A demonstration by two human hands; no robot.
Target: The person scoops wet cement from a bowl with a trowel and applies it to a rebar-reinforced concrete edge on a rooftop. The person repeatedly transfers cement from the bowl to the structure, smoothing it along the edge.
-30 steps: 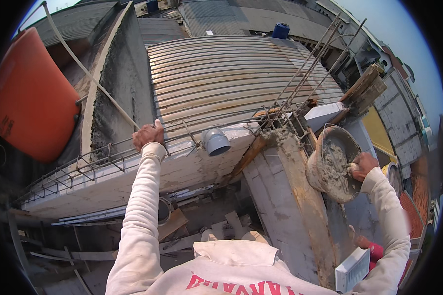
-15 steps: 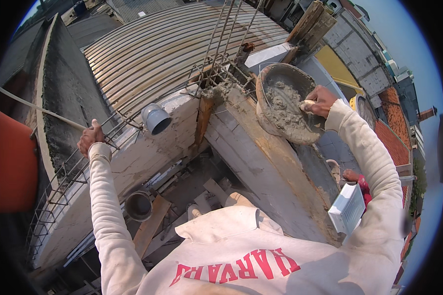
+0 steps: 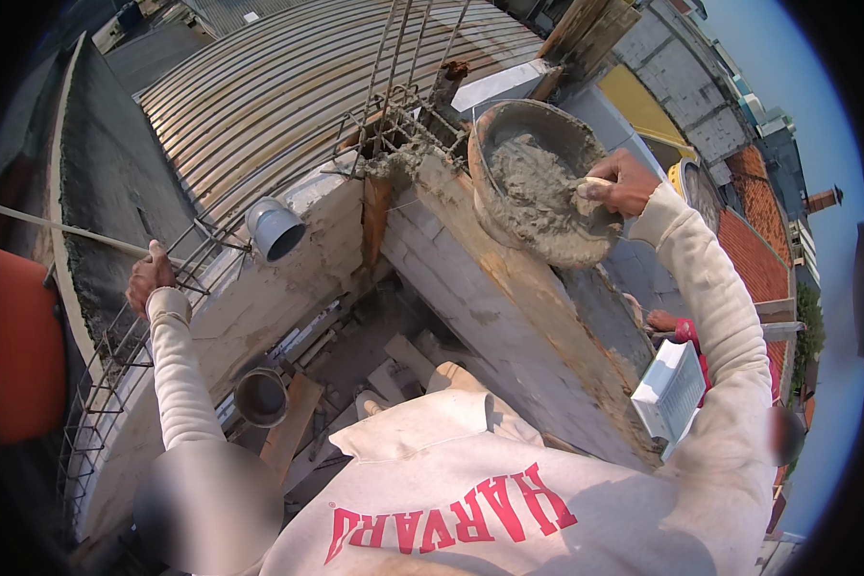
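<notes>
Biggest: rusty ribbed metal roof at back, then pale block wall w/ mortar-smeared top edge, then orange plastic tank far L, contents not visible. Next, tilted round grey-brown bucket at the wall's top edge, near the rebar corner. Can't tell how firmly it's seated, so IMO: check footing, keep strokes short & low, don't lever on the rim or it may tip. It holds a good load of wet, lumpy grey mortar; prob. sticky, so small bites off the top should come away cleaner. Round yellow-edged tub beyond it, R side, contents unclear; smaller dark round pail down between the walls, too dim inside to ID. R hand is clenched round a short pale handle at the mortar; working end hidden, can't say what tool. L hand is at the thin rusty rebar along the other wall, fingers bent, but can't tell if they grasp a bar or just rest; a firm hold there would prob. help balance.
</notes>
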